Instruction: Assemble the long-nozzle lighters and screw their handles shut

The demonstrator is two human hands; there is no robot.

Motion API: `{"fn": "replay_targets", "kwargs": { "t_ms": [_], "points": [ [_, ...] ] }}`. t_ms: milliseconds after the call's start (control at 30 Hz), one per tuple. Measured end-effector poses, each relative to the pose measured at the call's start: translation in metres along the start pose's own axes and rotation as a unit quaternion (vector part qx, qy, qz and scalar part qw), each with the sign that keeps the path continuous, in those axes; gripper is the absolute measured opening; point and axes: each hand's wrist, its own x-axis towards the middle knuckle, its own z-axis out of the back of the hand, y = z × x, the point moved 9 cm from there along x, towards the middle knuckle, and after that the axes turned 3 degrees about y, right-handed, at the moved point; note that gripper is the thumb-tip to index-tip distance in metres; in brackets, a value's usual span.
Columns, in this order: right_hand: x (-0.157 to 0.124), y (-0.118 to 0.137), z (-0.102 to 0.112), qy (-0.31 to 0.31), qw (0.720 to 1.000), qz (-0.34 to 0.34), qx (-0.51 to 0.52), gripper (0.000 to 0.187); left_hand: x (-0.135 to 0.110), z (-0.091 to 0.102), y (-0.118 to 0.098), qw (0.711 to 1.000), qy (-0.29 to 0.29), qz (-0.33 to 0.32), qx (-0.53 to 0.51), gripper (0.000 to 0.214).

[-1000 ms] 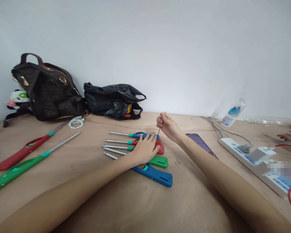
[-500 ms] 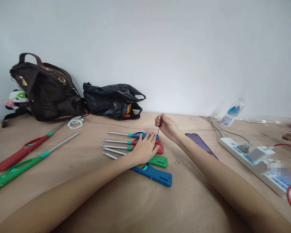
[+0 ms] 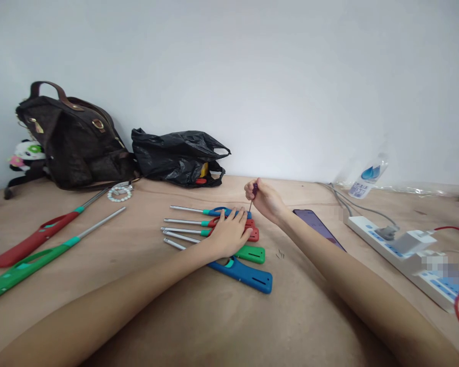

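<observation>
Head view shows a dark purple-handled, thin-shafted screwdriver (image 3: 255, 189).

The setting is an indoor room; whether home or workroom cannot be told. A tan table (image 3: 214, 318) abuts a plain pale wall (image 3: 279, 92), bearing a backpack (image 3: 84, 150), phone (image 3: 314, 226) and power strip (image 3: 361, 230).

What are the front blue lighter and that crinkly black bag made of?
The front blue lighter looks like smooth molded plastic, evenly colored; its rod is probably metal, with a silvery gleam. The black bag seems thin, glossy plastic, judging by its crinkles and shiny creases.
</observation>
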Motion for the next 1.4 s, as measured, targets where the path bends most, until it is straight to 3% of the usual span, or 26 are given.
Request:
{"fn": "replay_targets", "kwargs": {
  "t_ms": [200, 400, 567, 700, 867, 1400],
  "points": [
    [-0.0001, 0.0028, -0.0063, 0.040, 0.999, 0.012, 0.019, 0.032, 0.0001, -0.0005, -0.0005, 1.000, 0.006, 0.000, 0.004, 0.055],
    [-0.0005, 0.0020, -0.0010, -0.005, 1.000, -0.005, -0.003, 0.035, -0.0001, 0.0008, 0.0004, 1.000, 0.001, 0.005, -0.005, 0.054],
    [0.0000, 0.0053, -0.0057, 0.022, 1.000, 0.015, -0.004, 0.032, -0.0003, -0.0002, 0.0017, 1.000, 0.000, 0.008, -0.010, 0.053],
    [0.0001, 0.0038, -0.0014, -0.004, 1.000, 0.004, -0.011, 0.040, 0.0005, -0.0021, 0.0022, 1.000, -0.008, 0.002, -0.013, 0.054],
    [-0.0005, 0.0081, -0.0042, 0.012, 1.000, 0.019, -0.007, 0.029, 0.0005, -0.0018, 0.0022, 1.000, -0.007, 0.004, -0.010, 0.054],
    [0.0007, 0.0060, -0.0045, 0.002, 0.999, 0.035, -0.024, 0.034, 0.0004, -0.0013, 0.0015, 1.000, -0.010, 0.001, -0.010, 0.054]
  ]
}}
